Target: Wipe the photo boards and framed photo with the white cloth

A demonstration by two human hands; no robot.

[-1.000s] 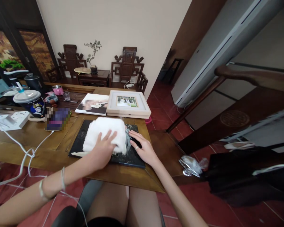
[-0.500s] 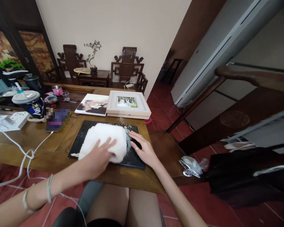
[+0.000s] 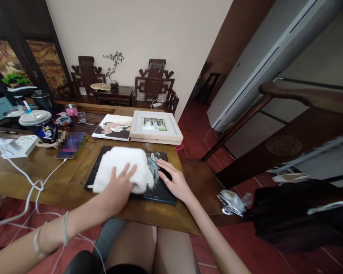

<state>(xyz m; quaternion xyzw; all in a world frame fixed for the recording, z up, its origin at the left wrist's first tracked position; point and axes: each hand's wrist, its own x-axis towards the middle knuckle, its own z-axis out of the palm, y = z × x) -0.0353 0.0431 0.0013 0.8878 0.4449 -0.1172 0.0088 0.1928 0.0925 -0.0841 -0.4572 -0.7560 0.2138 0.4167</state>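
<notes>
My left hand (image 3: pixel 121 188) presses on a folded white towel (image 3: pixel 122 163), its fingers spread over the top and its thumb at the near edge. Under the towel lies a dark photo panel (image 3: pixel 162 192) showing a figure in a grey suit. The towel hides the panel's middle and much of its left part. On the panel's right side rests my right hand (image 3: pixel 174 180), fingers stretched out flat and a ring on one of them.
Behind the panel lie a framed photo (image 3: pixel 134 127) in a white frame and a white-edged photo print (image 3: pixel 103 133). To the left are a phone (image 3: pixel 71 145) on a cable, a large drink cup (image 3: pixel 42 127) and a power strip (image 3: pixel 24 146). A wooden chair (image 3: pixel 274 140) stands at right.
My left hand has slid the towel slightly left across the panel, uncovering more of the suited figure. My right hand stays at the same place on the panel.
</notes>
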